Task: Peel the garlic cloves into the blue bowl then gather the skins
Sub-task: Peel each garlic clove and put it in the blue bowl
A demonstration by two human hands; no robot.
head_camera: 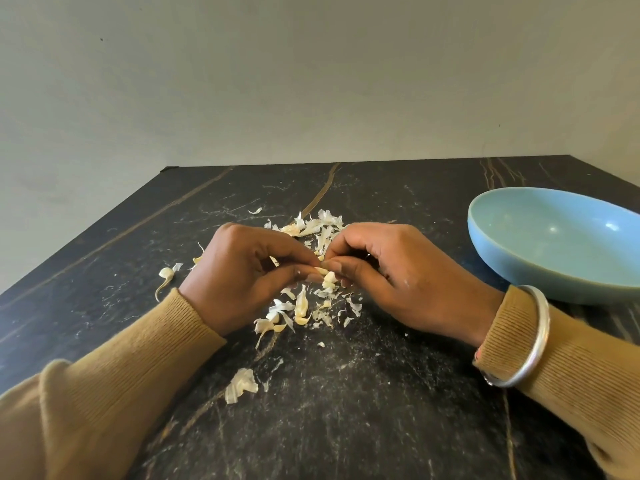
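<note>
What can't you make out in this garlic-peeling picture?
Garlic clove, head view: mostly covered by fingers of left hand and right hand; remaining skin unclear.
Blue bowl, head view: cut off by the right edge; near wall hides part of its inside.
Pale scraps, head view: too small to tell skin from clove.

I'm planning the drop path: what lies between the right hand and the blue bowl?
Nothing: in the head view, the stretch between the right hand and the bowl is bare dark tabletop.
</note>
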